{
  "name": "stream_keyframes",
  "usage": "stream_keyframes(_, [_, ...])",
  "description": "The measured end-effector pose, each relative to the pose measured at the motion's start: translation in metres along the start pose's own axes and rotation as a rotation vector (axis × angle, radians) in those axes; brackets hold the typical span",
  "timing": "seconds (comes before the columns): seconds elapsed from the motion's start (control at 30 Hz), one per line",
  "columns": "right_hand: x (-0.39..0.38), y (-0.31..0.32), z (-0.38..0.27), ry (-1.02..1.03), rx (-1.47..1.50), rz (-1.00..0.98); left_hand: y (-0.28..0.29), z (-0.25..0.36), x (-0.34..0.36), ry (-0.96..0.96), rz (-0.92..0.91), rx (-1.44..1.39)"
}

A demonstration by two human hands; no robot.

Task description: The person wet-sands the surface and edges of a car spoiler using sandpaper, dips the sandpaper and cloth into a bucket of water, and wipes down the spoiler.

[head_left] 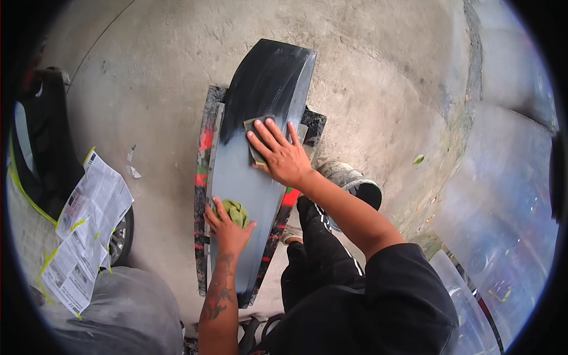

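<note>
A long curved panel (239,168), like a car body part, lies in front of me. Its far end is glossy black with pale smears, and its nearer part is dull grey. My right hand (285,158) presses a small dark sheet of sandpaper (249,126) against the panel where black meets grey, its fingers stretched over the sheet. Closer to me, my left hand (229,231) rests on the grey part near the left edge, gripping a crumpled green cloth (238,212). The palm hides part of the cloth.
Under the panel is a support with paint-spattered black and red rails (203,154). A dirty bucket (361,188) with dark contents stands right of it. At left is a car part masked with newspaper (97,195), beside a wheel (123,235). Plastic sheeting (491,195) hangs at right.
</note>
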State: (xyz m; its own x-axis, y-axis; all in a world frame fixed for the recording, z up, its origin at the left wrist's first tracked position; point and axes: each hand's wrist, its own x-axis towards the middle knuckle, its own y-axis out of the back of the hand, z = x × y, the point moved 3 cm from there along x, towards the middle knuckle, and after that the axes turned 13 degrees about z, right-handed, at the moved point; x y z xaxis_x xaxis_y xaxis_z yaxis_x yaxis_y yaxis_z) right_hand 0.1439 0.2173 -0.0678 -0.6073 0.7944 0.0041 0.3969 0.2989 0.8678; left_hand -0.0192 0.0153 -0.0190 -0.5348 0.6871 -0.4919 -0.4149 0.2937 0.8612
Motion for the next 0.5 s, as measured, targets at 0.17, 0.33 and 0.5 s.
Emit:
stream_keyframes(0.17, [0.073, 0.036, 0.072, -0.06, -0.18, 0.211, 0.004, 0.013, 0.0, -0.031, 0.008, -0.021])
stream_keyframes(0.33, [0.137, 0.02, 0.112, -0.283, -0.199, 0.307, -0.002, 0.011, 0.003, -0.023, -0.003, -0.022])
stream_keyframes(0.5, [0.038, -0.023, -0.04, 0.157, -0.102, -0.023, 0.001, 0.006, 0.001, 0.0, -0.027, 0.018])
